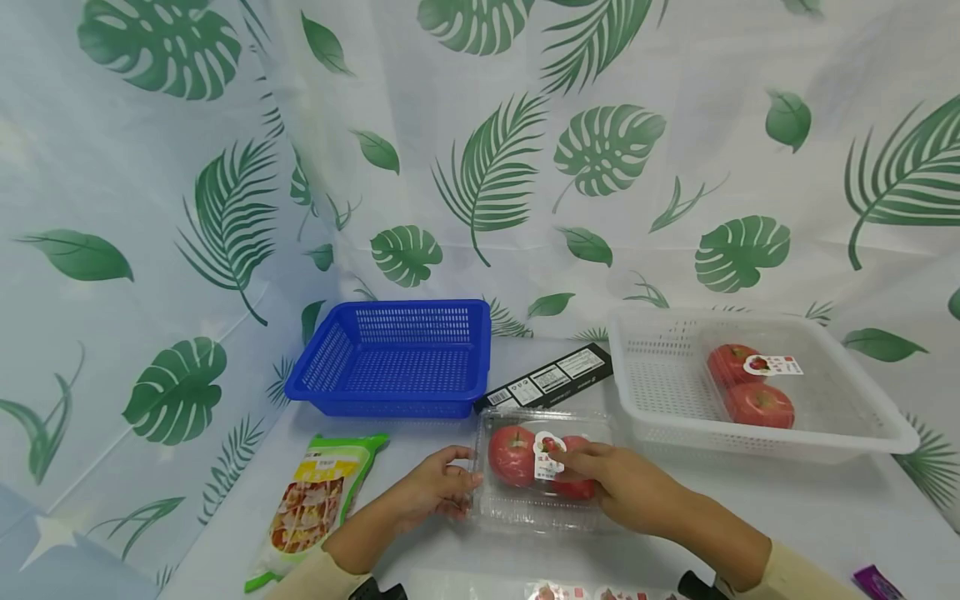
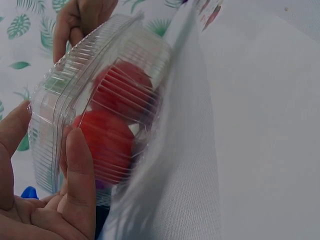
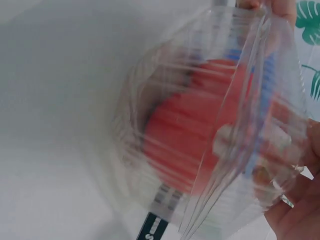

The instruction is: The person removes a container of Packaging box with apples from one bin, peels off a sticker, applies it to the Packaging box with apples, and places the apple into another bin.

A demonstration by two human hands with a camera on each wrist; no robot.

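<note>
A clear plastic clamshell box [image 1: 525,508] with two red fruits and a white label lies on the white table in front of me. My left hand [image 1: 457,485] grips its left edge, thumb and fingers around the rim. My right hand [image 1: 579,463] is curled over its top and right side. In the left wrist view the box [image 2: 115,95] stands tilted between my thumb and fingers [image 2: 80,180], with the other hand [image 2: 80,20] at its far end. The right wrist view is blurred: the box [image 3: 210,135] fills it and my palm [image 3: 300,205] lies against its side.
An empty blue basket [image 1: 397,392] stands behind on the left. A white basket [image 1: 652,392] on the right holds another clamshell of red fruits [image 1: 750,387]. A black carton [image 1: 547,379] lies between them. A snack packet [image 1: 315,500] lies at the left, more packets [image 1: 585,592] at the near edge.
</note>
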